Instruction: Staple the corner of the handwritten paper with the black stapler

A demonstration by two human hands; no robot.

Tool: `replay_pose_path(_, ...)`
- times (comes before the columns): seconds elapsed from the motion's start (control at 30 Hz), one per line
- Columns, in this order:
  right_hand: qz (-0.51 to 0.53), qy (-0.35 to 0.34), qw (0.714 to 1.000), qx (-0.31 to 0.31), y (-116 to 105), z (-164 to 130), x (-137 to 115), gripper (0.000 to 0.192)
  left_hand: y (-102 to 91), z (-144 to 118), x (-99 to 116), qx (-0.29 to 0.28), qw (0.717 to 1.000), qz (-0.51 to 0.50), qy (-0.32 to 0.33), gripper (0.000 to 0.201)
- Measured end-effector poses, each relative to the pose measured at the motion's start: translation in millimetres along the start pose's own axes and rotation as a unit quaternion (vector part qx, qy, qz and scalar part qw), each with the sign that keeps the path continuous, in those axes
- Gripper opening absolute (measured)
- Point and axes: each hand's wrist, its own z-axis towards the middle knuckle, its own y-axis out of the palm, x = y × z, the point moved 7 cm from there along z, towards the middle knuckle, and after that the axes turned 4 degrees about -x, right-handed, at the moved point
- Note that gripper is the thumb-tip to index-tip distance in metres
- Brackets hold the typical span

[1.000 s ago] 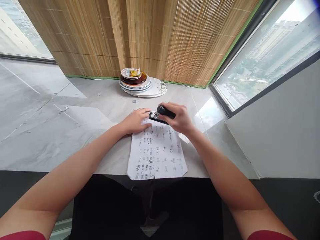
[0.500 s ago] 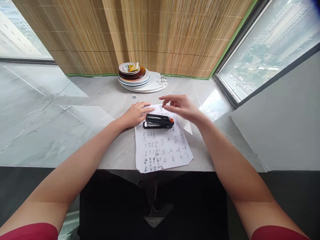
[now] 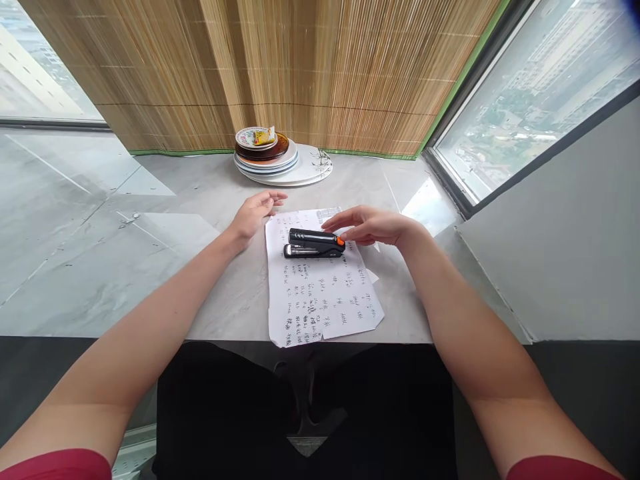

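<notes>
right hand [image 3: 373, 227] open, fingers flat, just beside the stapler's [image 3: 315, 243] orange end. left hand [image 3: 255, 212] open, empty, at the paper's [image 3: 320, 287] top left corner. stapler lies on the paper, plates [image 3: 300, 170] beyond.

At frame centre a black stapler [image 3: 315, 243] with an orange tip lies on white paper [image 3: 320, 293] covered in dark handwriting. The tabletop [image 3: 150, 253] is grey marble-veined. Upper centre: white plates [image 3: 300, 170], one brown.

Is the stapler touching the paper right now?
Touching: the head view shows the stapler lying flat on the paper, no gap beneath it.
</notes>
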Motion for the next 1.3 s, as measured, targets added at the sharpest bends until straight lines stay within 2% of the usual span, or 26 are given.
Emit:
replay_pose_path(0.13, -0.029, -0.003, 0.999, 0.018, -6.3, -1.1, -0.1, 0.036, -8.5, 0.3, 4.0, 0.028, 0.996, -0.08, -0.004, 0.054)
replay_pose_path(0.27, -0.021, 0.007, 1.0, -0.016, -3.2, -3.5, -7.2, 0.038, -19.3, 0.4, 5.6, 0.062, 0.991, -0.115, 0.001, 0.065)
replay_pose_path(0.4, -0.011, 0.022, 0.998, -0.05, 1.1, -5.3, -11.8, 0.043, -23.2, 0.5, 4.0, 0.081, 0.978, -0.194, 0.015, 0.064)
replay_pose_path(0.5, -0.013, 0.02, 0.998, -0.054, 0.9, -5.8, -13.5, 0.046, -22.9, 0.4, 2.1, 0.099, 0.954, -0.282, 0.01, 0.06)
replay_pose_path(0.6, -0.016, 0.007, 0.999, -0.048, -1.3, -6.2, -14.6, 0.045, -19.9, -0.1, 2.1, 0.099, 0.94, -0.328, -0.01, 0.055)
replay_pose_path(0.7, -0.019, -0.038, 0.999, -0.034, -2.2, -5.1, -18.2, 0.045, -17.3, -1.4, 5.0, 0.087, 0.938, -0.335, -0.017, 0.053)
replay_pose_path(0.8, -0.005, -0.114, 0.993, 0.036, -3.7, 0.1, -24.6, 0.044, -15.7, -3.2, 7.2, 0.081, 0.942, -0.325, -0.023, 0.053)
replay_pose_path(0.87, -0.007, -0.17, 0.983, 0.065, 3.2, 6.2, -29.9, 0.046, -13.6, -4.2, 8.7, 0.072, 0.945, -0.318, -0.027, 0.053)
replay_pose_path(1.0, -0.08, -0.253, 0.964, -0.007, 40.5, 20.9, -36.7, 0.062, -7.3, -6.9, 13.2, 0.046, 0.951, -0.303, -0.034, 0.05)
replay_pose_path(1.1, -0.099, -0.266, 0.959, -0.018, 52.2, 24.1, -34.7, 0.058, -1.3, -9.2, 17.3, 0.016, 0.955, -0.293, -0.042, 0.046)
replay_pose_path(1.2, -0.092, -0.272, 0.957, 0.023, 47.2, 19.4, -36.0, 0.052, 3.9, -10.4, 19.5, -0.012, 0.953, -0.298, -0.053, 0.051)
replay_pose_path(1.3, -0.094, -0.25, 0.95, 0.16, 28.7, 12.2, -39.2, 0.05, 8.8, -10.4, 17.6, -0.035, 0.945, -0.316, -0.076, 0.057)
